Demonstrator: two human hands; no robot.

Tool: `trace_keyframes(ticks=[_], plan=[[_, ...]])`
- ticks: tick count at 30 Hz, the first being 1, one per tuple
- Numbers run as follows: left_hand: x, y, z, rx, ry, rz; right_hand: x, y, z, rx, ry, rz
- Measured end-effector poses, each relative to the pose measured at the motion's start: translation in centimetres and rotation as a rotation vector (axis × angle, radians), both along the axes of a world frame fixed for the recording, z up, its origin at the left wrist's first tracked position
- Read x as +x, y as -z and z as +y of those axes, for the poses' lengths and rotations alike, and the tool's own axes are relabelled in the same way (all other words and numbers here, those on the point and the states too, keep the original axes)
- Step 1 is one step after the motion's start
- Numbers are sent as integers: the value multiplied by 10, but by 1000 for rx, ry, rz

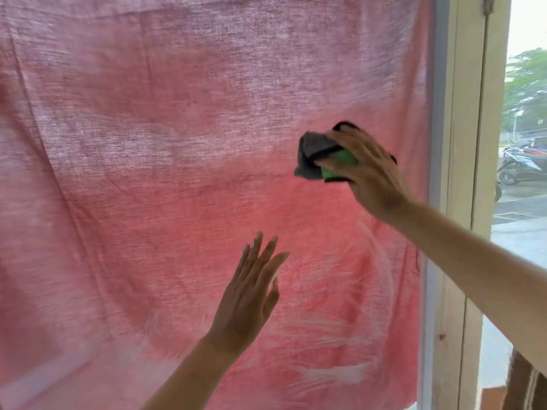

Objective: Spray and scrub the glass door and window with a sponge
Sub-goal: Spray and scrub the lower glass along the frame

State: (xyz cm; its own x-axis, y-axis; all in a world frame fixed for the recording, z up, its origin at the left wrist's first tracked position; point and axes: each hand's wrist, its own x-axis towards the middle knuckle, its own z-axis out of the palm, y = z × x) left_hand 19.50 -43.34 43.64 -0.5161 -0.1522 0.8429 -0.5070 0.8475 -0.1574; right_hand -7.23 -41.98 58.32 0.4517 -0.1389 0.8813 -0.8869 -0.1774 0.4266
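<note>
A large glass pane (pixel 177 143) fills most of the view, with a pink-red cloth hanging behind it and soapy white streaks across its lower right. My right hand (pixel 370 170) grips a green sponge (pixel 340 161) bundled with a grey cloth (pixel 313 149) and holds it against the glass at the right of centre. Lower down, my left hand (pixel 251 294) is spread flat with straight fingers on or just off the glass, holding nothing.
A pale wooden frame post (pixel 464 143) runs down the right side of the pane. Beyond it a second clear pane (pixel 524 202) shows a wet street with parked motorbikes (pixel 521 164) and trees.
</note>
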Motion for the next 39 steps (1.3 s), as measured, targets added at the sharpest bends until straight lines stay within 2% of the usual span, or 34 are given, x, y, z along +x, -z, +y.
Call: trace_keyframes(ticks=[4, 10, 16, 23, 26, 29, 32, 39], plan=[[-16, 2, -1, 16, 23, -21, -17, -42, -1, -43, 54, -76], [-34, 4, 0, 24, 37, -36, -15, -23, -8, -82, -5, -144], [-44, 2, 1, 26, 32, -23, -21, 62, 5, 9, -7, -45], [-48, 2, 2, 39, 28, -25, -30, 188, 26, 245, 32, 69], [-49, 1, 2, 39, 27, -25, -38, 212, 29, 317, 67, 127], [-50, 1, 1, 37, 27, -14, -42, 205, 30, 290, 80, 143], [-55, 2, 0, 35, 38, 3, -49, 180, 28, 214, 35, 79], [-76, 2, -1, 25, 38, 56, -67, 55, 21, 84, -88, -81]])
